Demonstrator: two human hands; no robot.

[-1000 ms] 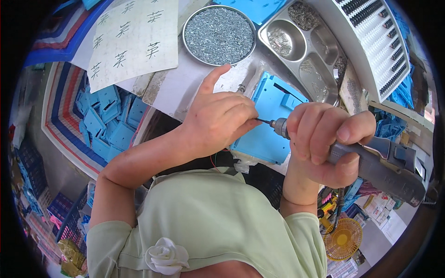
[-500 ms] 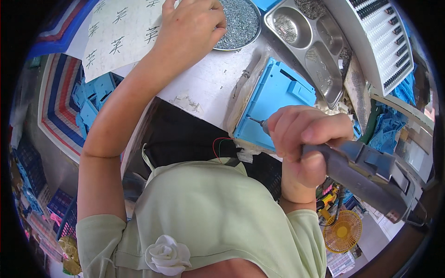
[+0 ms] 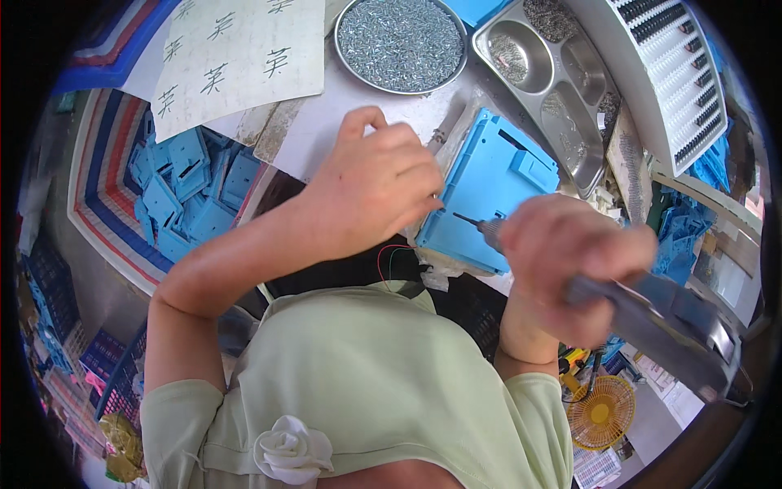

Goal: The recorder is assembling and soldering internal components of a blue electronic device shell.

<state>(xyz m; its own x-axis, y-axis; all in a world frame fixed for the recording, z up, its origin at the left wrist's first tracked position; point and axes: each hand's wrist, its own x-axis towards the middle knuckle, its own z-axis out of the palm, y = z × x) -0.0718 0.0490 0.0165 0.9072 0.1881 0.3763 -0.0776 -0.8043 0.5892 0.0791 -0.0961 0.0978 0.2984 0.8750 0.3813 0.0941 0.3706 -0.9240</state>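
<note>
My left hand (image 3: 376, 183) is at the left edge of a light-blue plastic panel (image 3: 481, 191), its thumb and fingers pinched together. A tiny dark speck shows at the fingertips, too small to name. In my right hand (image 3: 570, 261), smeared by motion, is a grey powered screwdriver (image 3: 664, 330). The screwdriver's thin bit (image 3: 466, 218) points left over the panel's lower part, a short way from my left fingertips. The panel lies tilted on the table edge. Beyond my left hand stands a round metal dish (image 3: 399, 45) full of small silvery screws.
A steel compartment tray (image 3: 542, 77) with small metal parts stands behind the panel. To its right is a white rack (image 3: 676, 73) with rows of dark pieces. Handwritten paper (image 3: 236, 65) lies at the back left. A striped-lined bin (image 3: 106, 179) holds several blue panels.
My left hand has come from the screw dish toward me, to the panel's left edge. My right hand and the screwdriver have shifted slightly right and nearer.
</note>
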